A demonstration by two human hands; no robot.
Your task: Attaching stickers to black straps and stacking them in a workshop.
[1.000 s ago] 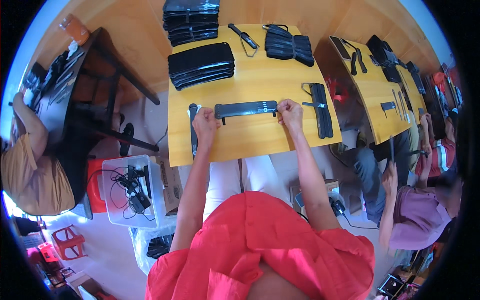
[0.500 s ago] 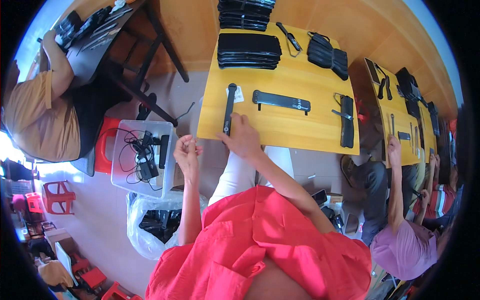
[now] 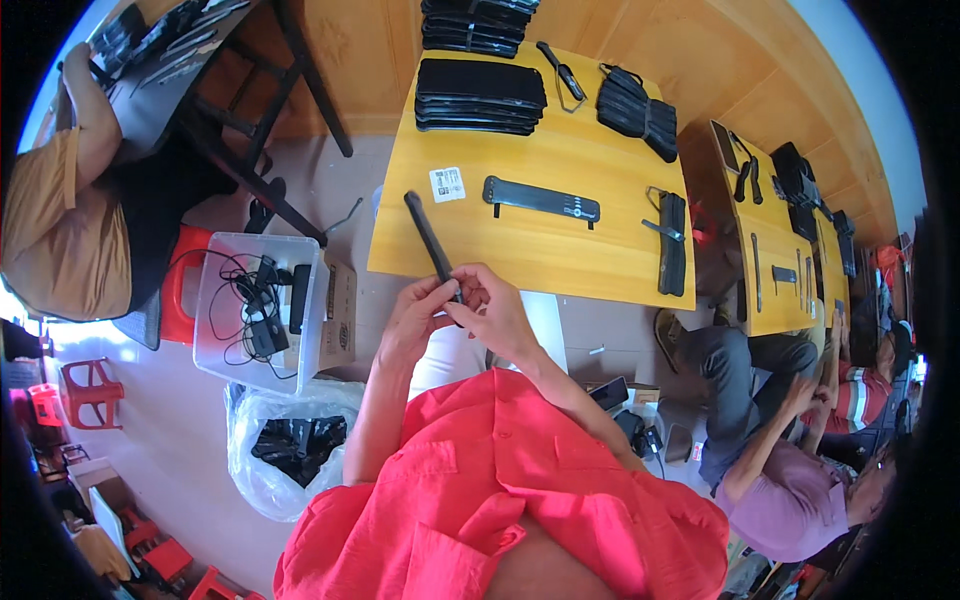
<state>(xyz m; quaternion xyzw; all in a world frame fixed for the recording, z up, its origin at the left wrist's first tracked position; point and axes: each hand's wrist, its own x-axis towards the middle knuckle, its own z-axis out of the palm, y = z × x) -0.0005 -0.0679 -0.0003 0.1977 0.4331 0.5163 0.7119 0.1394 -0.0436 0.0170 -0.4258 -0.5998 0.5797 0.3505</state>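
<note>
Both my hands are at the near left edge of the yellow table, closed on a long narrow black strip with a rounded end. My left hand pinches its lower part from one side. My right hand grips the same end from the other, and the fingers hide that end. The strip slants up and leftward over the tabletop. Just beyond it lies a small white printed card. A wider flat black strip with short tabs lies mid-table. To its right rests a slim black bundle with a grey band.
Stacked flat black cases, a black handle with a wire loop and a tied black bundle occupy the table's back. A clear bin of cables and plastic bag stand lower left. Co-workers sit left and right.
The black strip has been lifted off the card and drawn toward me, tilting leftward. My left hand has come over from apart and now holds it too. The view has shifted slightly.
</note>
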